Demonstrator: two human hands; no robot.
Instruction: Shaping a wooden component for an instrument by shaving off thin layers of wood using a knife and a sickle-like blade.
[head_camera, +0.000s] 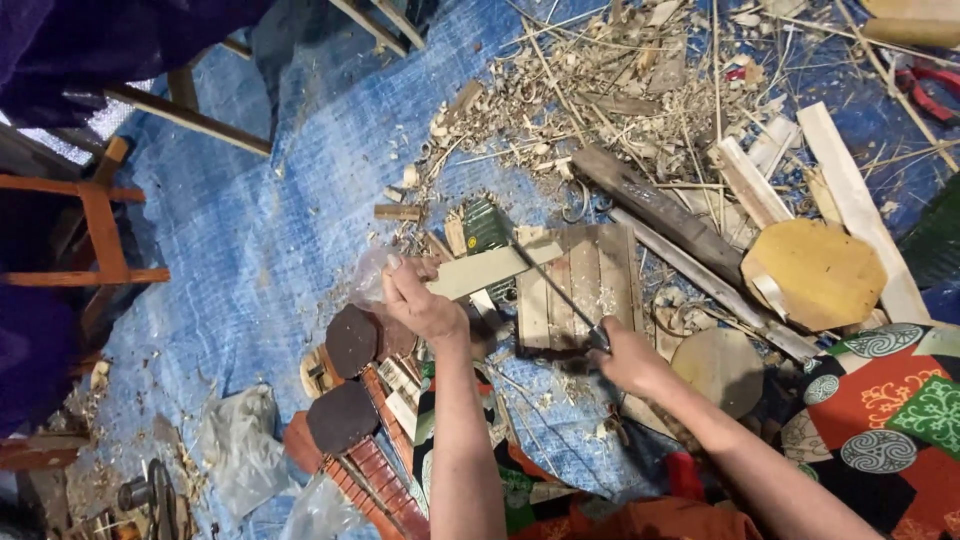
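Observation:
My left hand (420, 300) grips one end of a pale flat wooden strip (495, 268), held level above a small slatted wooden board (585, 290) on the blue tarp. My right hand (628, 358) holds the handle of a thin dark blade (555, 285) that slants up to the strip and touches its top edge near the right end. Just left of my left hand lie two dark rounded discs (350, 340) on small brick-patterned models (375, 470).
Wood shavings and splinters (600, 90) cover the tarp beyond. Planks (860, 210), a dark beam (660, 210) and a yellowish octagonal wooden piece (815, 272) lie right. A round wooden disc (722, 370) sits by my right wrist. An orange wooden frame (95, 230) stands left; red pliers (925, 85) far right.

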